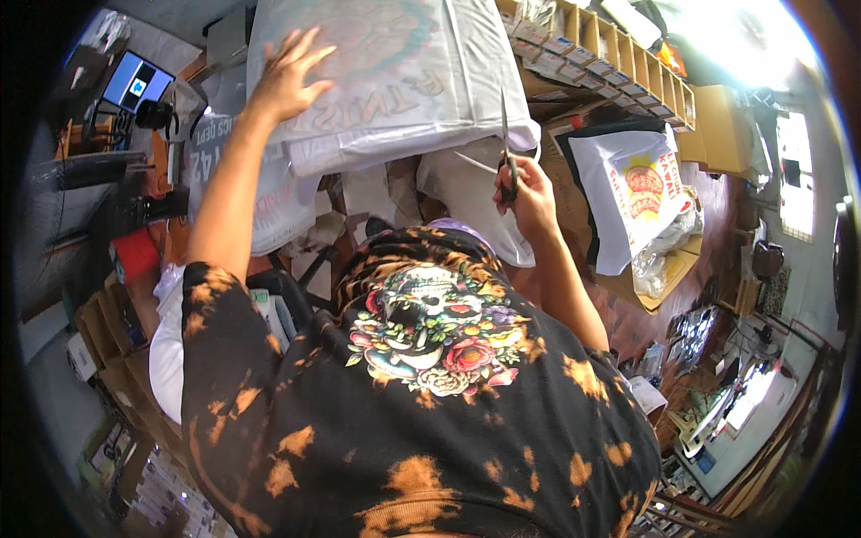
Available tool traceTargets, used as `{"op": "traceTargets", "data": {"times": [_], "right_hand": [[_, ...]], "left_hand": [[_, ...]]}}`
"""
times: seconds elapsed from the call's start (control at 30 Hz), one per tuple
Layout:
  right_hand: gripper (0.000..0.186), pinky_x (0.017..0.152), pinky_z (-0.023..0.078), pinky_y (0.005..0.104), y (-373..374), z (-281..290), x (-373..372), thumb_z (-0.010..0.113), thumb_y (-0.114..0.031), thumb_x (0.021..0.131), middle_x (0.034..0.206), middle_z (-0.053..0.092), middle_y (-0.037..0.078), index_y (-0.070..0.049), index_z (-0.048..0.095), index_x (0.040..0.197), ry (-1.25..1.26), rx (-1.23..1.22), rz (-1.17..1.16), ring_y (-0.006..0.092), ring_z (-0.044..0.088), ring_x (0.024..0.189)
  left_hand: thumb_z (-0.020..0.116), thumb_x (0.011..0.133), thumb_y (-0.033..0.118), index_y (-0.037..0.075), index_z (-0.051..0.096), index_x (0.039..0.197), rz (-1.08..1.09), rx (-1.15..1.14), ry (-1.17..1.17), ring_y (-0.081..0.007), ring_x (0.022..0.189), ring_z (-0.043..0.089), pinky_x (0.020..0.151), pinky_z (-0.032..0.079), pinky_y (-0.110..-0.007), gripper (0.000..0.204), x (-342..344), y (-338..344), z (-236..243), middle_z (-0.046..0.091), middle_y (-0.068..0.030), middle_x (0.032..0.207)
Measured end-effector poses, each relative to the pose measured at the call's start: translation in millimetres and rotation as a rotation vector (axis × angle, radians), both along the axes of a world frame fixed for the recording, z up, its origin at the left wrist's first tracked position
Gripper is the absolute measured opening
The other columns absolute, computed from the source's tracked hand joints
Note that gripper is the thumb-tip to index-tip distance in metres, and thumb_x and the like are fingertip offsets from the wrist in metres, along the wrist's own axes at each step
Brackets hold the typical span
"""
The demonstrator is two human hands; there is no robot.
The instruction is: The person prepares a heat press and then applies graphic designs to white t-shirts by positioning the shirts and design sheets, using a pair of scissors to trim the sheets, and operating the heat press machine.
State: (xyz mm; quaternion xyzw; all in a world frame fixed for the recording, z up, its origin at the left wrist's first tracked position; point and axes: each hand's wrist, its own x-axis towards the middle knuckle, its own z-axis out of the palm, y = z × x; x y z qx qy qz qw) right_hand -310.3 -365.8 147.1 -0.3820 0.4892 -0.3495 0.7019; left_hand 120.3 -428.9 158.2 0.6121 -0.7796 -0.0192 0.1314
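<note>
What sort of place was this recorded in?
Probably a small fabric-printing or garment workshop: printed pale fabric is spread under the left hand, the right hand holds scissors, and a white printed cloth lies to the right.

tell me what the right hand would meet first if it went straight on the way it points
Likely the near right corner of the white cloth, just ahead of the right hand; the scissors it holds overlap that cloth in view, but depth is unclear.
</note>
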Motion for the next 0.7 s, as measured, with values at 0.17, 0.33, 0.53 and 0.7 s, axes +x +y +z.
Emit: {"op": "traceTargets", "data": {"times": [0.17, 0.33, 0.53, 0.7], "right_hand": [[0.036, 0.053, 0.048, 0.0263, 41, -22, 13, 0.063, -0.025, 0.096, 0.085, 0.06, 0.005, -0.007, 0.051, 0.124, -0.026, 0.01, -0.064, 0.0137, 0.061, 0.067], [0.039, 0.057, 0.049, 0.0264, 49, -24, 11, 0.059, -0.029, 0.097, 0.086, 0.057, 0.005, -0.008, 0.048, 0.128, -0.108, 0.015, -0.061, 0.014, 0.06, 0.071], [0.033, 0.062, 0.047, 0.0264, 65, -2, 38, 0.055, -0.018, 0.098, 0.082, 0.052, 0.002, -0.005, 0.045, 0.127, -0.026, 0.104, 0.05, 0.012, 0.055, 0.073], [0.029, 0.058, 0.047, 0.0245, 61, 3, 57, 0.055, -0.017, 0.098, 0.086, 0.056, 0.003, -0.005, 0.047, 0.124, -0.012, 0.104, 0.036, 0.0105, 0.055, 0.068]], "left_hand": [[0.078, 0.076, 0.027, 0.015, 0.063, 0.121, -0.275, -0.093, 0.303, -0.0305, 0.133, 0.044, 0.114, 0.022, -0.06, 0.049, -108, 17, -14, 0.055, -0.0088, 0.134], [0.077, 0.075, 0.021, 0.013, 0.067, 0.11, -0.274, -0.082, 0.286, -0.0301, 0.132, 0.045, 0.114, 0.026, -0.058, 0.037, -142, 50, -18, 0.059, -0.0045, 0.129], [0.073, 0.076, 0.011, 0.013, 0.073, 0.097, -0.232, -0.206, 0.314, -0.0352, 0.124, 0.053, 0.108, 0.032, -0.062, 0.021, -154, 52, -26, 0.068, -0.0033, 0.117], [0.071, 0.08, 0.014, 0.014, 0.073, 0.101, -0.211, -0.201, 0.324, -0.0385, 0.124, 0.051, 0.106, 0.032, -0.066, 0.021, -161, 50, -34, 0.068, -0.0042, 0.117]]}}
